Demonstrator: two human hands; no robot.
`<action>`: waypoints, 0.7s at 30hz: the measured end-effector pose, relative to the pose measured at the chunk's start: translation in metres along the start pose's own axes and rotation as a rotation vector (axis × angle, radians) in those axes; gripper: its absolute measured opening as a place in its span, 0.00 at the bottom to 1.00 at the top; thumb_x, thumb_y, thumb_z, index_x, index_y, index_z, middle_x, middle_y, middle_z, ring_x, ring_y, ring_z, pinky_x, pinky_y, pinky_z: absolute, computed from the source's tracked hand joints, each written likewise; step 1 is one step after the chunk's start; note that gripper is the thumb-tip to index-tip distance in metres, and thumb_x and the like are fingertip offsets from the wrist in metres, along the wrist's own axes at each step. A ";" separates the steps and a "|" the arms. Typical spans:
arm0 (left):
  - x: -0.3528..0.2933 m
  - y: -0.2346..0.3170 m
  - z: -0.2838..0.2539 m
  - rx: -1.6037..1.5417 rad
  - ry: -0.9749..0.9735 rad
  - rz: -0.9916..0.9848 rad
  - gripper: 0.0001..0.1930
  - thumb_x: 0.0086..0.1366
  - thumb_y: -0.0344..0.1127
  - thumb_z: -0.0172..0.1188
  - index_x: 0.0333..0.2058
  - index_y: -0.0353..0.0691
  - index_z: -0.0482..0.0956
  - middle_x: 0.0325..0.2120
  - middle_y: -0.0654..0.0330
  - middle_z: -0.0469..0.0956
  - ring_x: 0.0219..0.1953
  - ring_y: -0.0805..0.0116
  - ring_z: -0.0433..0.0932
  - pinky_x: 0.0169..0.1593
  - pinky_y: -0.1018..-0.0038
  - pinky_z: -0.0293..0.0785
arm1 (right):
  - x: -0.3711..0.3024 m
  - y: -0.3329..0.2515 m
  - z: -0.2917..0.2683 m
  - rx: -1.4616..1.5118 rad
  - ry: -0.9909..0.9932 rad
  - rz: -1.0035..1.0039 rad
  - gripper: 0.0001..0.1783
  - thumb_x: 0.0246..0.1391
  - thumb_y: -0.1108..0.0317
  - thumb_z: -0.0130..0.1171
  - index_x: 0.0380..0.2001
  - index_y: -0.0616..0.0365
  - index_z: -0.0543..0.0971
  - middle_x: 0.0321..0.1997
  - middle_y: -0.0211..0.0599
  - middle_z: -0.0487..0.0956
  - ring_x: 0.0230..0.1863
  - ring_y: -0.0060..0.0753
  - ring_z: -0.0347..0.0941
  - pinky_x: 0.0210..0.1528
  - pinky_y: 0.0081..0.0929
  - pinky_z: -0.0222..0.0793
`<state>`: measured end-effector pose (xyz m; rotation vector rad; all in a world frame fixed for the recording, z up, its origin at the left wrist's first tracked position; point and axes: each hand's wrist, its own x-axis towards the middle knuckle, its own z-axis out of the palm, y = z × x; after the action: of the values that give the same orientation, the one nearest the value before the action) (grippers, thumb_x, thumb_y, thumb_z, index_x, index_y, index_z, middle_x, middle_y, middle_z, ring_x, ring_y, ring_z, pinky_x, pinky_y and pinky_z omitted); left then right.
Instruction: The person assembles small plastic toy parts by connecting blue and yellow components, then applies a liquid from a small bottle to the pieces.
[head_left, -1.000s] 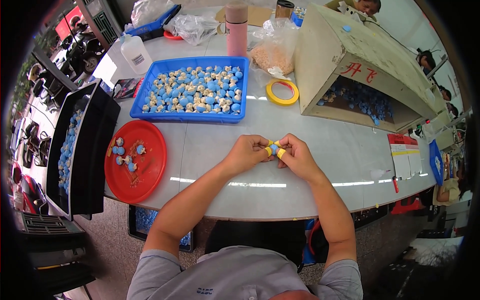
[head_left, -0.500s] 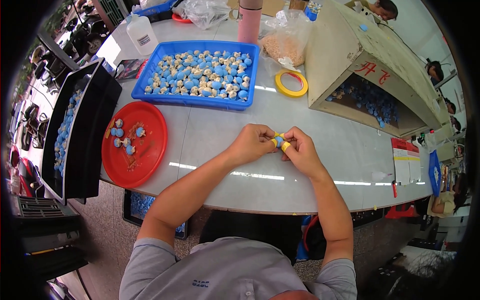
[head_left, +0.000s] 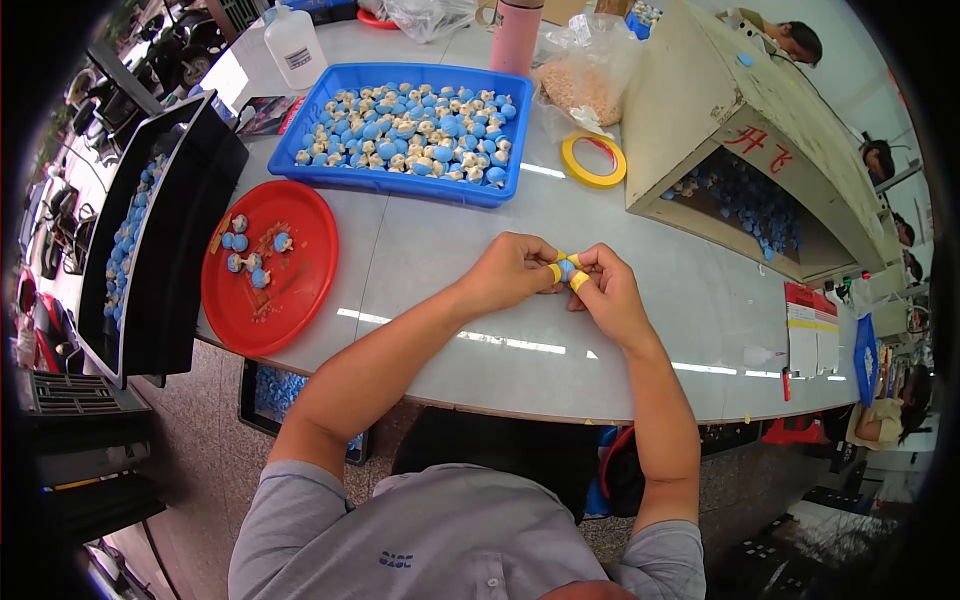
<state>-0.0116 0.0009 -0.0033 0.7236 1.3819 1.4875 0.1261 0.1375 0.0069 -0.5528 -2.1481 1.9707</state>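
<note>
A small rounded blue piece (head_left: 566, 271) is pinched between my two hands above the middle of the table. My left hand (head_left: 508, 272) grips it from the left with thumb and forefinger. From the other side, the thumb and forefinger of my right hand (head_left: 614, 294) press on it. Yellow tape is wrapped round these fingertips and hides much of the piece. Beyond my hands, a blue tray (head_left: 395, 180) holds many small blue-and-cream pieces. To the left lies a red round plate (head_left: 305, 305) with several similar pieces and some crumbs.
A black bin (head_left: 190, 250) of blue pieces stands at the left edge. Right of the tray are a yellow tape roll (head_left: 594, 180), a bag of cream-coloured bits (head_left: 580, 88) and a pink bottle (head_left: 516, 38). An open beige box (head_left: 690, 110) with blue pieces stands at right.
The view has shifted slightly, so the tray and plate sit a little higher in it. Both hands keep their pinch on the small blue piece, with little finger movement.
</note>
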 end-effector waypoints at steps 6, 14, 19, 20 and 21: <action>-0.001 0.001 0.000 0.008 -0.001 -0.010 0.12 0.61 0.21 0.55 0.43 0.20 0.75 0.38 0.49 0.80 0.40 0.68 0.82 0.47 0.77 0.80 | -0.001 0.000 0.001 -0.003 0.002 0.001 0.05 0.58 0.79 0.51 0.38 0.63 0.69 0.34 0.35 0.76 0.26 0.18 0.73 0.28 0.18 0.73; 0.002 -0.003 0.002 0.033 0.004 -0.007 0.12 0.61 0.21 0.55 0.43 0.20 0.75 0.38 0.50 0.80 0.40 0.69 0.81 0.47 0.77 0.80 | -0.001 0.003 0.000 -0.010 0.009 -0.033 0.05 0.57 0.79 0.51 0.38 0.63 0.69 0.35 0.35 0.76 0.27 0.17 0.72 0.28 0.18 0.73; 0.000 -0.002 0.003 0.026 0.023 -0.001 0.11 0.61 0.20 0.55 0.42 0.20 0.75 0.38 0.50 0.80 0.40 0.69 0.81 0.47 0.77 0.80 | -0.001 0.002 0.002 -0.038 0.013 -0.040 0.05 0.57 0.79 0.50 0.37 0.63 0.69 0.34 0.35 0.76 0.27 0.16 0.73 0.27 0.17 0.73; 0.000 -0.003 0.003 0.026 0.024 -0.001 0.11 0.61 0.20 0.55 0.42 0.20 0.75 0.38 0.50 0.80 0.40 0.69 0.81 0.47 0.77 0.80 | -0.001 0.002 0.003 -0.038 0.017 -0.044 0.05 0.57 0.79 0.50 0.37 0.63 0.69 0.34 0.34 0.75 0.27 0.16 0.73 0.27 0.17 0.73; 0.001 -0.005 0.003 0.033 0.022 0.003 0.11 0.61 0.20 0.55 0.42 0.20 0.75 0.37 0.50 0.80 0.40 0.69 0.81 0.46 0.77 0.80 | -0.001 0.002 0.002 -0.039 0.018 -0.044 0.05 0.57 0.79 0.50 0.37 0.63 0.69 0.34 0.34 0.75 0.27 0.16 0.73 0.27 0.17 0.73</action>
<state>-0.0086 0.0026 -0.0075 0.7323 1.4256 1.4825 0.1265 0.1350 0.0052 -0.5225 -2.1731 1.8985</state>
